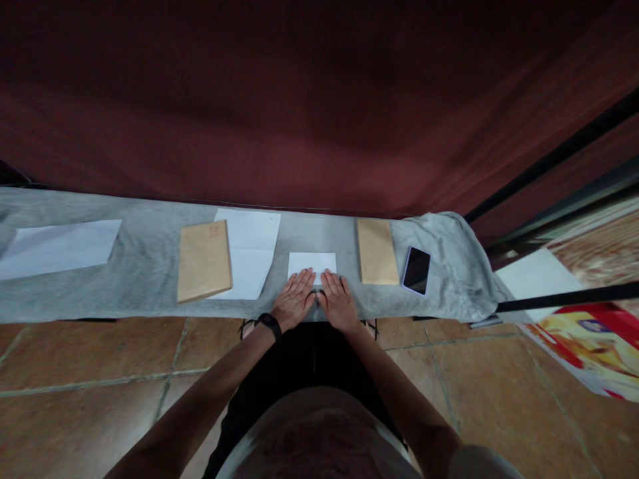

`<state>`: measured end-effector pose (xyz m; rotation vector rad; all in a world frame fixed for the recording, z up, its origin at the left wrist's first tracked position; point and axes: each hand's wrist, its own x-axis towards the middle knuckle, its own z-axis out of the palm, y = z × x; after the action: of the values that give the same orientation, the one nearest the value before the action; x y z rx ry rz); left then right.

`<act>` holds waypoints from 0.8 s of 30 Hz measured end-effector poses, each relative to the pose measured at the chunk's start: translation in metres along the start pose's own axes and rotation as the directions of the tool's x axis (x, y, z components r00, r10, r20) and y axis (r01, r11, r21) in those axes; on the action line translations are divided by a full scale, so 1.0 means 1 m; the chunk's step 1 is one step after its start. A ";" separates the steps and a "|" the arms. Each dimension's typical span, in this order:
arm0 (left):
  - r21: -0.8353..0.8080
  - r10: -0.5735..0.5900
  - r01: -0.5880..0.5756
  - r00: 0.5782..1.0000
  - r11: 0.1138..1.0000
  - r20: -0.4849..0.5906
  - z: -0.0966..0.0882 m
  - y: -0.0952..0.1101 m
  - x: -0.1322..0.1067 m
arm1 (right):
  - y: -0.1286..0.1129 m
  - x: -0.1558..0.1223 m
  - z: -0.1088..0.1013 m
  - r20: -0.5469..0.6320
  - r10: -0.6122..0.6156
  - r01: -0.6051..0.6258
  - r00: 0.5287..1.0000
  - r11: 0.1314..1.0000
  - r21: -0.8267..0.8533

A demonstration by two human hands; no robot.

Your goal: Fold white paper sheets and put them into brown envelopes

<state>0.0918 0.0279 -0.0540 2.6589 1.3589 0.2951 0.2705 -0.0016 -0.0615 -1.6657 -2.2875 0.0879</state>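
Observation:
A small white sheet of paper point(313, 260), seemingly folded, lies on the grey cloth right in front of me. My left hand point(295, 299) rests flat on its near left part, fingers stretched out, with a dark band around the wrist. Beside it my right hand point(339, 299) lies flat on the near right part, fingers also straight. The two thumbs come close together at the near edge. Both hands cover the paper's near side. To the left, a brown envelope stack point(204, 261) overlaps a larger creased white sheet point(253, 256). A second brown envelope point(377, 251) is on the right.
A phone point(417, 271) lies right of the second envelope. Another white sheet point(64, 247) is at the far left. The narrow cloth-covered table point(144, 259) backs onto a dark red curtain point(279, 159). Black bars point(564, 297) and a colourful box point(594, 346) stand at right.

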 end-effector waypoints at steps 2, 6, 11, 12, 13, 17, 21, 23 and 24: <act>-0.021 0.014 -0.013 1.000 1.000 0.028 0.002 0.006 0.007 | 0.001 0.000 0.001 0.008 0.005 -0.005 1.000 1.000 -0.005; -0.046 -0.034 0.037 0.998 0.998 0.060 0.008 0.010 0.026 | 0.001 0.003 0.004 0.002 0.032 -0.032 0.999 0.999 -0.014; -0.062 -0.123 0.122 0.992 0.991 -0.017 0.010 -0.002 0.037 | -0.001 0.003 0.006 -0.034 0.059 -0.059 0.998 0.998 -0.008; -0.062 -0.154 0.151 0.988 0.987 -0.031 0.009 -0.006 0.038 | -0.001 0.002 0.006 -0.042 0.066 -0.066 0.997 0.998 -0.008; -0.061 -0.185 0.182 0.982 0.981 -0.042 0.009 -0.010 0.037 | -0.001 0.002 0.006 -0.049 0.072 -0.072 0.996 0.997 -0.008; -0.065 -0.281 0.276 0.955 0.959 -0.091 0.009 -0.024 0.033 | -0.001 0.002 0.007 -0.058 0.083 -0.084 0.995 0.996 -0.008; -0.054 -0.394 0.390 0.913 0.919 -0.110 0.006 -0.023 0.036 | -0.001 0.002 0.009 -0.059 0.083 -0.084 0.995 0.996 -0.007; -0.038 -0.403 0.402 0.911 0.915 -0.089 0.003 -0.015 0.043 | -0.001 0.002 0.009 -0.056 0.087 -0.088 0.995 0.996 -0.011; -0.040 -0.358 0.356 0.932 0.934 -0.062 0.003 -0.009 0.048 | -0.001 0.002 0.008 -0.051 0.089 -0.090 0.995 0.996 -0.015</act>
<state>0.1128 0.0722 -0.0532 2.3341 1.8061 0.3582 0.2667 0.0013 -0.0689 -1.7590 -2.1828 0.0456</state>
